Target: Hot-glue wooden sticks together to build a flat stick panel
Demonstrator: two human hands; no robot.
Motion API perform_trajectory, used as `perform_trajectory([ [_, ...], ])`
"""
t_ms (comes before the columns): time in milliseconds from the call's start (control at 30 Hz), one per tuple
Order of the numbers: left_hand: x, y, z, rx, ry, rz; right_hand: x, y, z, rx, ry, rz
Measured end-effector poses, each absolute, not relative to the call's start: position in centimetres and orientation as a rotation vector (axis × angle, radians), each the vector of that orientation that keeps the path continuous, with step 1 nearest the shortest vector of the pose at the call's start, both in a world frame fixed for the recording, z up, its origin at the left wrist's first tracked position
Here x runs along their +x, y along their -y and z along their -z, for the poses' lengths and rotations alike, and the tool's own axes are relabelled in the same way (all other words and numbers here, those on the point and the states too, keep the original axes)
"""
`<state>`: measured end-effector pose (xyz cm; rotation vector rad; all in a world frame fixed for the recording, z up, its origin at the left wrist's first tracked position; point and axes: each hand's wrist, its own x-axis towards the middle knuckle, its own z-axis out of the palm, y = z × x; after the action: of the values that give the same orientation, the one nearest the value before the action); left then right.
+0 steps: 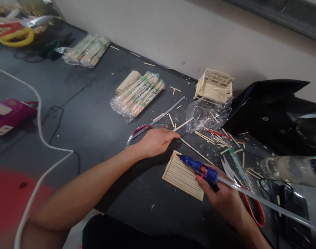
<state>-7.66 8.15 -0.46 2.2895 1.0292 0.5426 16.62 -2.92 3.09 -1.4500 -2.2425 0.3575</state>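
My right hand (222,193) is wrapped round a blue glue gun (199,167) with a long clear glue stick running out of its back. The gun's tip is over the upper left corner of a small slatted panel (183,178) made of thin wooden sticks, lying on the dark table. My left hand (159,141) is closed above and left of the panel, its fingertips pinched at the end of a thin wooden stick (195,149) that slants down to the right. Other short sticks lie just beyond those fingertips.
Wrapped stick bundles (144,95) lie on the table (90,110). A small wooden model (215,86) stands near the wall beside clear plastic. Loose sticks, red-handled scissors (260,212), a bottle (290,169), a phone (295,214) and a black bag (267,114) are at the right; a white cable (39,114) crosses the left.
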Motion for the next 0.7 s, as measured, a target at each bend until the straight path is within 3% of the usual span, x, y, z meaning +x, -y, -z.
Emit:
perform_trajectory([
  [200,-7.79,-8.41,1.16,2.333,-0.769,-0.551,16.65,2.84,-2.92,-1.417,2.276,-0.339],
  [700,-7.93,-8.58,0.83,2.244,-0.727,-0.482,15.75,2.66,-2.69,-1.327,2.309,-0.196],
])
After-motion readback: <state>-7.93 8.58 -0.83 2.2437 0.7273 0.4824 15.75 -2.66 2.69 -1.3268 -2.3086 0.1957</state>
